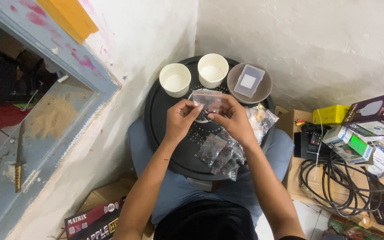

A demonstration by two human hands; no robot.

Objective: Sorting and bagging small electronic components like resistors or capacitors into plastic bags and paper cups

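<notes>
My left hand (181, 119) and right hand (233, 119) both pinch a small clear bag (206, 100) above the round black tray (165, 129), behind two paper cups (175, 80).

A round black tray (165, 129) serves as the work surface; it rests across the seated person's lap. Its centre is perforated with small holes. Along the far rim stand two white paper cups (175, 79) (213, 70), side by side and upright. Just beside them sits a brown saucer (263, 86), carrying a clear plastic box (249, 80). On the near right part lies a cluster of small clear bags (222, 153) with dark contents, overlapping one another.
</notes>
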